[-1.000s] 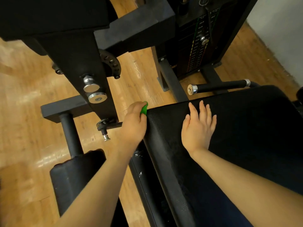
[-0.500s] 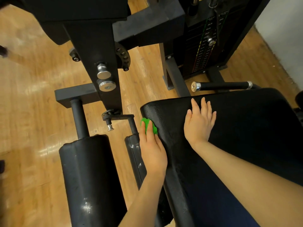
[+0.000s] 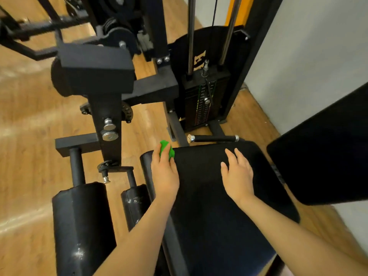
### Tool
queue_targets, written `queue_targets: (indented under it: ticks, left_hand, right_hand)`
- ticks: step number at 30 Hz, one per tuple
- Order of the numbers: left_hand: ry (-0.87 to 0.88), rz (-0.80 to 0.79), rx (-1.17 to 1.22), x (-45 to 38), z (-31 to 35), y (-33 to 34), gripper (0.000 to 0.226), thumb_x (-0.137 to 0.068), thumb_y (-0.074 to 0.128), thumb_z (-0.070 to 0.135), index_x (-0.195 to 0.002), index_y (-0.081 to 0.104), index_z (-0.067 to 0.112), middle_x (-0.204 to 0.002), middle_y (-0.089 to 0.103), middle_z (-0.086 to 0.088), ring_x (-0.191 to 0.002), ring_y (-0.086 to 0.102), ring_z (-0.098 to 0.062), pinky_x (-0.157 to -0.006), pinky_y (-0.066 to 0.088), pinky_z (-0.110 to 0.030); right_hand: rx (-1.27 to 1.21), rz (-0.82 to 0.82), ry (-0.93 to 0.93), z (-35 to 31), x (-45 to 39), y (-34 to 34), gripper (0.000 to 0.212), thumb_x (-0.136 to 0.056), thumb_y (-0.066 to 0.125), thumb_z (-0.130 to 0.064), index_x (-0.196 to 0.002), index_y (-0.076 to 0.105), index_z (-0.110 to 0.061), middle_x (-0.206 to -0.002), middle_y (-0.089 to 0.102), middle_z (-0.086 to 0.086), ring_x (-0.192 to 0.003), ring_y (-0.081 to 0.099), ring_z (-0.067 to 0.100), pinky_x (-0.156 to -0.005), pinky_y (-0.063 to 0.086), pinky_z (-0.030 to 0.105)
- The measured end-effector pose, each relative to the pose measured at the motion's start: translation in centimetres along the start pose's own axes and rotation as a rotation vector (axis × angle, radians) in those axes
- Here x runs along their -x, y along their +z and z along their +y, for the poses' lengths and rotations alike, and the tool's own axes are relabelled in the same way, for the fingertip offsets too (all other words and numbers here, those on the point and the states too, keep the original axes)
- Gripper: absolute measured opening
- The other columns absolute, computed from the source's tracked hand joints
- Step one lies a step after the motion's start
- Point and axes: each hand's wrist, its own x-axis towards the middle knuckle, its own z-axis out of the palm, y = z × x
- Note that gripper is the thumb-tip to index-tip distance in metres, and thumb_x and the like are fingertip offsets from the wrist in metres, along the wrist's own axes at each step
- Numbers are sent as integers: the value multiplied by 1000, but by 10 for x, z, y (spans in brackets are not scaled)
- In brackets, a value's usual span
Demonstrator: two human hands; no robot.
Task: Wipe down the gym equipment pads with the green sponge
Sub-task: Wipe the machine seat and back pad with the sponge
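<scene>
A single head-worn wide-angle view looks steeply down and forward from close above the seat pad (image 3: 215,196), which fills the lower centre. Both forearms enter from the bottom edge. The weight stack (image 3: 203,104) sits at upper centre, the wooden floor (image 3: 29,136) at left, bent by the lens.

Sponge (image 3: 166,150): bright green, plain. Seat pad (image 3: 215,196): black, no pattern. Back pad (image 3: 326,154): black. Two roller pads (image 3: 81,226): black with whitish scuff marks. Machine frame (image 3: 107,108): matte black; knobs (image 3: 110,130) silver. Weight stack (image 3: 203,104): black with a strip of green, yellow and red marks. Guide rods (image 3: 190,34): silver. Floor (image 3: 29,120): orange-brown wood grain. Wall (image 3: 310,56): pale grey.
</scene>
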Motion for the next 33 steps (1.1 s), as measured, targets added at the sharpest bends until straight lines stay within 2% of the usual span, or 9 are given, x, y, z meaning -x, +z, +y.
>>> queue_targets:
  ticks: [5, 8, 15, 20, 27, 31, 33]
  left_hand:
    - [175, -28, 98, 10, 75, 9, 46, -96, 52, 7, -140, 47, 17, -150, 35, 3, -136, 35, -12, -113, 30, -29]
    - [254, -59, 118, 28, 120, 16, 46, -96, 52, 8, -141, 46, 18, -151, 34, 3, -138, 34, -12, -113, 34, -34]
    - [467, -162, 183, 93, 218, 43, 49, -97, 51, 7, -143, 43, 21, -153, 30, 5, -140, 29, -10, -111, 25, -23]
    - [592, -166, 264, 146, 295, 50, 47, -96, 51, 9, -141, 45, 22, -152, 32, 4, -139, 29, -9, -114, 29, -31]
    - [735, -172, 302, 166, 376, 56, 47, -98, 49, 11, -143, 42, 22, -153, 30, 5, -135, 23, 2, -109, 18, -16]
    - [779, -191, 317, 157, 414, 63, 48, -99, 48, 12, -145, 39, 21, -153, 30, 4, -129, 18, 9, -96, 10, 7]
    - [797, -205, 347, 147, 431, 70, 48, -99, 48, 12, -145, 38, 20, -152, 31, 4, -129, 20, 10, -96, 11, 8]
  right_hand:
    - [32, 123, 37, 28, 11, -71, 50, -100, 44, -30, -148, 32, -23, -156, 27, 6, -143, 24, 22, -117, 25, 40]
    - [96, 190, 7, 51, 21, -117, 49, -102, 41, -30, -149, 31, -22, -157, 25, 6, -144, 23, 22, -118, 22, 39]
    - [106, 392, -2, 115, 64, -225, 49, -101, 43, -31, -148, 33, -24, -157, 26, 5, -145, 20, 22, -120, 16, 40]
    - [118, 515, 10, 156, 95, -288, 49, -101, 43, -31, -148, 34, -23, -157, 27, 6, -146, 20, 23, -118, 12, 41]
    - [164, 710, -6, 187, 102, -346, 46, -98, 51, -26, -143, 44, -17, -150, 39, 13, -142, 29, 31, -115, 20, 46]
    - [197, 798, -15, 192, 90, -372, 47, -94, 59, -23, -139, 49, -15, -146, 44, 16, -139, 35, 34, -113, 25, 49]
    - [249, 841, -21, 194, 80, -385, 47, -92, 62, -22, -137, 52, -14, -143, 46, 18, -137, 37, 36, -112, 27, 50]
